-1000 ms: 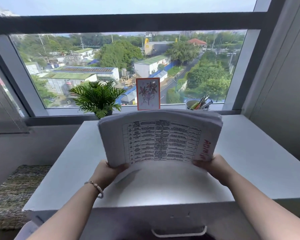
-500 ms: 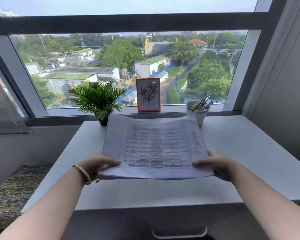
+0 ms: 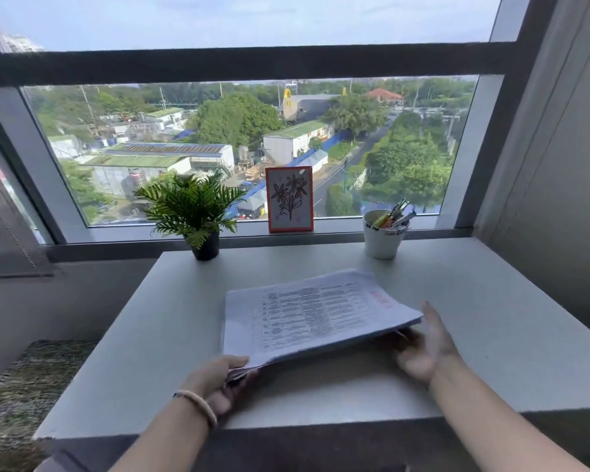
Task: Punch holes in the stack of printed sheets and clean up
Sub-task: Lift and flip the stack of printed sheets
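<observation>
Paper is what the left grip (image 3: 218,379) holds now: thumb on top and fingers curled beneath the near left corner of the stack of printed sheets (image 3: 317,315), pinching it just above the surface (image 3: 491,301). A second ago both hands held the stack upright on its edge, squaring it; half a second ago it was tilted flat between them; now it has come down to lie over the middle of the surface, its far edge apparently resting and its near edge slightly raised. The right grip (image 3: 426,349) has let go, fingers spread and straight beside the stack's near right corner, blurred with motion. That suggests the sheets are aligned and being laid down ready for punching. No punch is plain to see; one may be among the tools in the white cup (image 3: 382,240) at the far right edge, near the potted plant (image 3: 191,212) and framed flower card (image 3: 289,199).
</observation>
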### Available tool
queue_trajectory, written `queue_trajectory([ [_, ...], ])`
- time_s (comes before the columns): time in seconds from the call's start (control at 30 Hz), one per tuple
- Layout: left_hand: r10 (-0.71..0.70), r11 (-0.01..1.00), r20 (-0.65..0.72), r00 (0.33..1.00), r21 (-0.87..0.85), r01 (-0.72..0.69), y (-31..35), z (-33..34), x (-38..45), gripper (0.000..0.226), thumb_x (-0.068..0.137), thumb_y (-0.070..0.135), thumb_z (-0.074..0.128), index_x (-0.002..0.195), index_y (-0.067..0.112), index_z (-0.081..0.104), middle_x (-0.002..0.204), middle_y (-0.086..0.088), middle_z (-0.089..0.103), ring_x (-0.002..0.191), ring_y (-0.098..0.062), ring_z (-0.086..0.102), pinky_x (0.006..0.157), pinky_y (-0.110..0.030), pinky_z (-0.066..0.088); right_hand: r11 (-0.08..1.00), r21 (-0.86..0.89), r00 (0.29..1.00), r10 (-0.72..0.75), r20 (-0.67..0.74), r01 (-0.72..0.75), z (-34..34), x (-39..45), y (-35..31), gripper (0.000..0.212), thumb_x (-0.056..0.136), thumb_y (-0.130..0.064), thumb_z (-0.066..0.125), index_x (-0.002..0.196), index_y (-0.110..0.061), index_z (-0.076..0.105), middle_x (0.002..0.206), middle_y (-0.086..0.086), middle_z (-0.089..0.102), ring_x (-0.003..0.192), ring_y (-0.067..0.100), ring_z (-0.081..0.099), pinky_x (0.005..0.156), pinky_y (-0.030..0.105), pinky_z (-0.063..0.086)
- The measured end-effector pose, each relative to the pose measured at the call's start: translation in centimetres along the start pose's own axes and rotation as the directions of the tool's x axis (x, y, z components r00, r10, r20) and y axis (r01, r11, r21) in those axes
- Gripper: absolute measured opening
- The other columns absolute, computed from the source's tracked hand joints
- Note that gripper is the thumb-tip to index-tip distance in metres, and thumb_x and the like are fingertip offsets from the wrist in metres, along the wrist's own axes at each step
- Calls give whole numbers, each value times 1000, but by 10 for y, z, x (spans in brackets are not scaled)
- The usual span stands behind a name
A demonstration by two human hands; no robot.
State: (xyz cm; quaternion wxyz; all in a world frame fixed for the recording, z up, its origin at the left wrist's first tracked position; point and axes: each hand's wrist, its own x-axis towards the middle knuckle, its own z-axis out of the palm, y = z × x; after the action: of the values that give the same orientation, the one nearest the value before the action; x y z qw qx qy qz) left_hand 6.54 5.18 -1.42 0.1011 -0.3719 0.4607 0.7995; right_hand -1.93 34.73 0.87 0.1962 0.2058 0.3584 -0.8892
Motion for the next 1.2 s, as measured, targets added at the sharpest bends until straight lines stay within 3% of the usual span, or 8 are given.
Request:
queue_trajectory([
  [0.1,64,986,-54,996,-152,-72,-31,32,-2,12,92,-10,47,100,-13,54,73,-20,65,45,-27,62,30,-24,47,995,-56,996,85,14,-84,11,-5,36,83,86,-57,53,142,1,35,131,25,50,124,40,48,102,49,42],
  [0.23,147,951,-37,988,-271,-152,-75,75,-22,31,92,-6,50,123,-6,51,94,-20,66,59,-27,63,35,-24,49,917,-386,995,87,-40,-95,35,6,83,26,91,-12,59,112,3,59,101,23,68,88,34,66,73,42,58],
  [0.47,175,911,169,970,-402,-94,-32,19,-43,53,87,51,52,106,2,57,88,-18,65,76,-31,62,61,-43,60,742,-657,991,119,-66,-133,10,8,26,28,92,15,35,110,8,55,100,21,68,90,34,66,86,41,51],
  [0.63,30,991,210,977,121,-56,-3,-12,-14,16,89,13,52,101,3,57,79,-19,69,48,-25,64,42,-27,53,624,-773,979,203,23,-112,-1,12,-2,38,87,18,39,120,8,54,115,28,65,107,41,63,98,53,46],
  [0.77,98,882,168,981,441,-163,12,2,16,69,52,39,85,108,3,67,109,-18,69,99,-32,66,92,-43,52,546,-835,968,238,78,-67,6,22,8,40,82,16,47,118,1,57,114,26,66,107,43,63,99,59,43],
  [0.9,74,907,113,991,405,-115,34,12,28,31,84,27,68,98,0,64,72,-11,71,59,-21,62,55,-26,53,562,-826,948,284,143,-43,3,25,10,50,80,18,46,121,-8,58,115,23,66,106,42,64,98,60,44],
  [1.07,173,884,86,981,426,-193,58,27,56,36,87,21,66,114,-3,63,107,-23,67,83,-30,69,85,-44,56,595,-803,893,381,241,-37,3,22,12,61,63,13,58,119,-9,63,118,23,65,106,38,64,93,52,50],
  [1.2,367,850,96,925,371,-375,68,54,39,21,86,7,67,105,1,59,92,-23,69,74,-36,68,70,-46,58,695,-719,919,282,276,2,25,18,-4,49,73,-1,73,120,-4,59,112,21,69,93,33,70,80,44,57],
])
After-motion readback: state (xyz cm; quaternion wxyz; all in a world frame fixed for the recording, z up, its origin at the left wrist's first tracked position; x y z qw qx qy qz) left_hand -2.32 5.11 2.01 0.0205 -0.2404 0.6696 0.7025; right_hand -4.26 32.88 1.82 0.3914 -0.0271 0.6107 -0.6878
